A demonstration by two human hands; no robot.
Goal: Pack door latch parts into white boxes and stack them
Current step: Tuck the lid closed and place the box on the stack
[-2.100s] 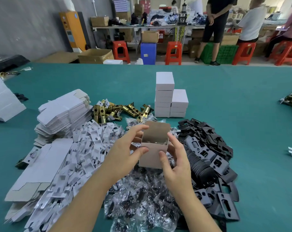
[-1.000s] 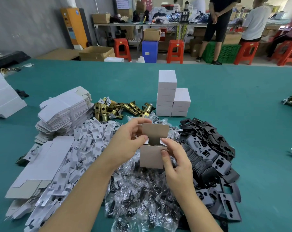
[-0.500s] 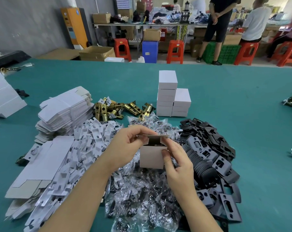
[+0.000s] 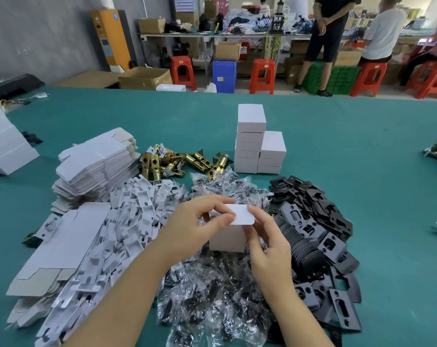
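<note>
I hold a small white box [image 4: 227, 238] above a heap of clear bags of screws [image 4: 212, 291]. My left hand [image 4: 194, 227] pinches the box's top flap [image 4: 242, 215] between thumb and fingers, and the flap lies folded down over the opening. My right hand [image 4: 265, 242] grips the box's right side, with its fingers touching the flap's edge. The box's contents are hidden. Two stacks of shut white boxes [image 4: 258, 144] stand behind on the green table [image 4: 362, 171].
Brass latch bolts [image 4: 177, 162] lie behind the bags. Flat box blanks [image 4: 94, 164] and white card inserts [image 4: 127, 221] fill the left. Black strike plates [image 4: 320, 236] are heaped on the right. People and red stools [image 4: 262, 75] are beyond the table's far edge.
The top flap stood upright with the box open; it has since been folded forward and down over the opening. Both hands stayed on the box.
</note>
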